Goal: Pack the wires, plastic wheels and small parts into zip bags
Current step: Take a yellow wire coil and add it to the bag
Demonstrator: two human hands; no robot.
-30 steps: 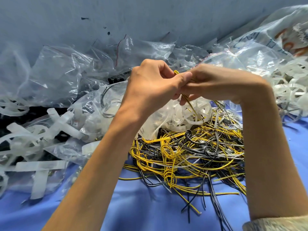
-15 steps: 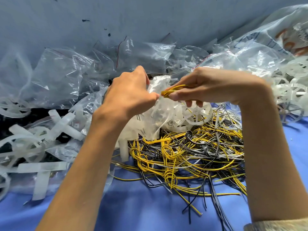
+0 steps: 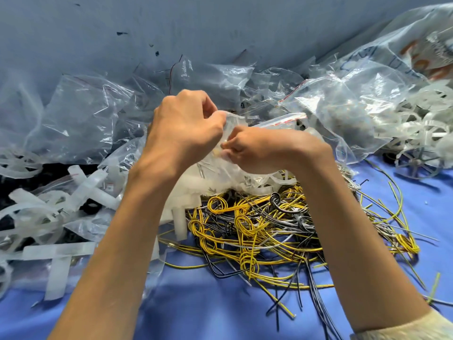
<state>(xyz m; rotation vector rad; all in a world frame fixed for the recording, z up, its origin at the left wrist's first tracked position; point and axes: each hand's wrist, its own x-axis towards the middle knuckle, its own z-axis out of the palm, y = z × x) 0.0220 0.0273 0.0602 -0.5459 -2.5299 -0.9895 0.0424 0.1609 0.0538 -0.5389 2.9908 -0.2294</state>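
Head view: filled bags (image 3: 73, 123) lie at left as the left hand (image 3: 186, 128) grips a zip bag (image 3: 236, 120) above the bench (image 3: 196, 305), the right hand (image 3: 264, 148) pinching its mouth. Most wires (image 3: 257, 227), heaped below, and wheels (image 3: 416, 165) at right look unpacked.

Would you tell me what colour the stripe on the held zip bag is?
The stripe on the zip bag is red with white breaks; head view.

Wires (image 3: 257, 231): centre, on the table (image 3: 196, 303).
Bags (image 3: 83, 119): behind the wires.
Wheels (image 3: 416, 164): far right.
Plastic strips (image 3: 58, 251): left of the wires.
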